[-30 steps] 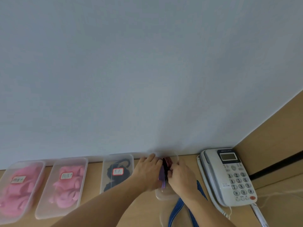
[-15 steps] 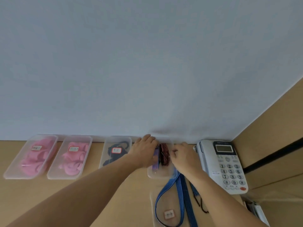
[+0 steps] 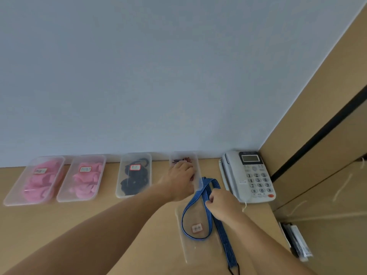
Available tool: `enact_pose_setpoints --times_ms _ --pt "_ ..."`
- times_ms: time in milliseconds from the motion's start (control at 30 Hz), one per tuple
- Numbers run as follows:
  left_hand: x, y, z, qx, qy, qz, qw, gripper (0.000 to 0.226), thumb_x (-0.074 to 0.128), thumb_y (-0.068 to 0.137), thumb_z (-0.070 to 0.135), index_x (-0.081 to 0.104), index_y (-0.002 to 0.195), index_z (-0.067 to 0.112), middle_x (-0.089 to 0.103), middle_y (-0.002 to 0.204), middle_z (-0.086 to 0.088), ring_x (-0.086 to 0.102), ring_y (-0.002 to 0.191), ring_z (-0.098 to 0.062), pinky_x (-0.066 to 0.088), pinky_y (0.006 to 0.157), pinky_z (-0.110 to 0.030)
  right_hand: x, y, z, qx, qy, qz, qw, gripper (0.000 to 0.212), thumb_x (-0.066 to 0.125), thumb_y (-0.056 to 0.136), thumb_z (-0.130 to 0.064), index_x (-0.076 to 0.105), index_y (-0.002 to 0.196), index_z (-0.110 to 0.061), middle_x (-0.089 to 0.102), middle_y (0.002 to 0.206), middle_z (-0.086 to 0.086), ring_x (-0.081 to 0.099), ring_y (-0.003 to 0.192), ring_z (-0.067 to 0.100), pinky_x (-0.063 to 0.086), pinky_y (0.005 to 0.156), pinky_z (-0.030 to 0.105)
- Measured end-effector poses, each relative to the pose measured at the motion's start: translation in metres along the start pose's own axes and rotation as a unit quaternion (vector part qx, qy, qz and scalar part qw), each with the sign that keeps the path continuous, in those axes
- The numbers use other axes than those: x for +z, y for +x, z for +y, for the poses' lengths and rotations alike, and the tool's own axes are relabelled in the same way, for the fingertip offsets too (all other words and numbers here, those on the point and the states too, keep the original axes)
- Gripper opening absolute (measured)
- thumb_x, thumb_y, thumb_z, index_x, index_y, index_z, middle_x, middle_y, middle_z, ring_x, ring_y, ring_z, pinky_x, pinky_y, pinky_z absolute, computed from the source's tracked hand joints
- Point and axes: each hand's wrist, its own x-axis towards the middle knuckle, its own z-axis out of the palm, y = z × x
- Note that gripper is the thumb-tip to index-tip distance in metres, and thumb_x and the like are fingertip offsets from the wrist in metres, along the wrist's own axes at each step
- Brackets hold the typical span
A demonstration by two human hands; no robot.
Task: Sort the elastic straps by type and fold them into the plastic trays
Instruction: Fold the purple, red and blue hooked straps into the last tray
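A blue striped strap loops over a clear tray with a red-edged label near me. My right hand pinches this strap near its upper bend. My left hand lies in the far clear tray, covering most of a folded red and black strap by the wall. How its fingers lie on the strap is hidden.
Two trays of pink straps and one tray of black straps line the wall on the left. A white desk phone stands at the right, beside a tan cabinet.
My right hand left the red and black strap and came back toward me onto the blue strap. The view dropped, showing more of the near tray. My left hand stays in the far tray.
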Motion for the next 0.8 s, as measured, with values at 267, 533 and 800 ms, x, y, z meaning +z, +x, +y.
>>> enact_pose_setpoints --times_ms 267,533,800 --pt "0.041 -0.048 0.009 0.019 -0.052 -0.047 0.997 0.054 0.051 0.093 0.031 0.043 0.144 0.019 0.041 0.149 0.001 0.029 0.140 -0.018 0.029 0.114 -0.035 0.052 -0.054 0.003 0.104 0.067 -0.012 0.992 0.022 0.057 0.091 -0.042 0.048 0.091 -0.022 0.057 0.083 -0.005 0.057 0.073 0.015 0.047 0.062 0.032" --pt "0.042 -0.058 0.026 -0.030 -0.062 -0.042 0.997 0.053 0.051 0.091 0.029 0.045 0.143 0.020 0.045 0.144 0.003 0.031 0.137 -0.016 0.033 0.112 -0.035 0.037 -0.043 0.040 0.122 0.017 0.075 0.990 0.015 0.051 0.098 -0.021 0.056 0.109 -0.014 0.058 0.109 0.002 0.059 0.081 0.018 0.039 0.061 0.027" --pt "0.048 -0.043 0.073 -0.085 -0.069 -0.054 0.993 0.053 0.051 0.092 0.027 0.044 0.144 0.021 0.043 0.147 0.002 0.033 0.137 -0.018 0.032 0.113 -0.034 0.035 -0.038 0.067 0.061 -0.013 -0.018 0.998 0.020 0.054 0.093 -0.029 0.054 0.076 -0.019 0.056 0.071 -0.006 0.057 0.063 0.013 0.051 0.058 0.029"
